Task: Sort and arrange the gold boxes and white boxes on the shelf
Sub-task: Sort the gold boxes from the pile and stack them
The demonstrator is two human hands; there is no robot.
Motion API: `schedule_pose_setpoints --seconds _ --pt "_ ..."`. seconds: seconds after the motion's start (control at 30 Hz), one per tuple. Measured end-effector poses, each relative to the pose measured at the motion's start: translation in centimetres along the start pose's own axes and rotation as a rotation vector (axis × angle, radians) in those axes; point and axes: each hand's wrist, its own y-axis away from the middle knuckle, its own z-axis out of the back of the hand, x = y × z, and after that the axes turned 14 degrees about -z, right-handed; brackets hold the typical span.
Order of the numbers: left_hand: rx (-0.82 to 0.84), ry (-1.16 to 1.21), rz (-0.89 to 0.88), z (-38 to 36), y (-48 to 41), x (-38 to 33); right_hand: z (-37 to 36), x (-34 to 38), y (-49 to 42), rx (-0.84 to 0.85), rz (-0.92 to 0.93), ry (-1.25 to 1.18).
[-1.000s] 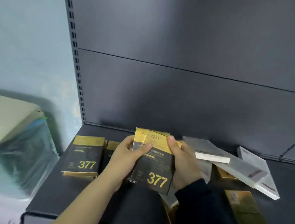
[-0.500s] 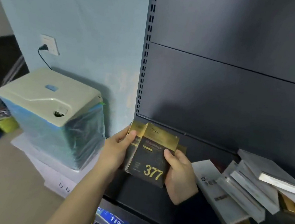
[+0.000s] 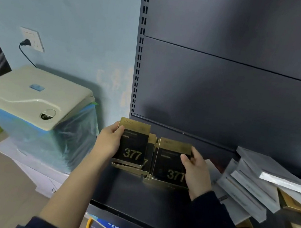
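We log: left hand [image 3: 109, 142] curled round a gold box [image 3: 133, 146], upright at the shelf's [image 3: 144, 196] 9 o'clock end; right hand [image 3: 197, 170] pinches a second box [image 3: 170, 161] just beside; risk as we judge it: either topples on release; leaning white boxes [image 3: 251, 186] at 3 o'clock could slide.

Left gold box [image 3: 134, 144] reads 377; right gold box [image 3: 168, 161] shows 377 too.

Person, one: dark navy long-sleeved top; right sleeve [image 3: 214, 217] reaches the wrist; left sleeve [image 3: 41, 227] ends near the elbow, forearm bare below; left hand [image 3: 107, 143] and right hand [image 3: 198, 173] bare
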Motion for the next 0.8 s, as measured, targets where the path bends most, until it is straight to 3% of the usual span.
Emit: schedule_pose_setpoints --seconds 0.33,0.6,0.8 --pt "0.069 -0.054 0.0 -1.9 -0.2 0.7 -1.5 0.9 0.5 -0.041 -0.003 0.26" --pt "0.055 -0.015 -0.108 -2.3 1.2 -1.7 0.4 0.7 1.8 -0.045 0.052 -0.01" --pt "0.204 -0.074 -0.174 -7.1 2.7 -2.2 0.6 1.1 2.3 0.163 0.009 -0.306"
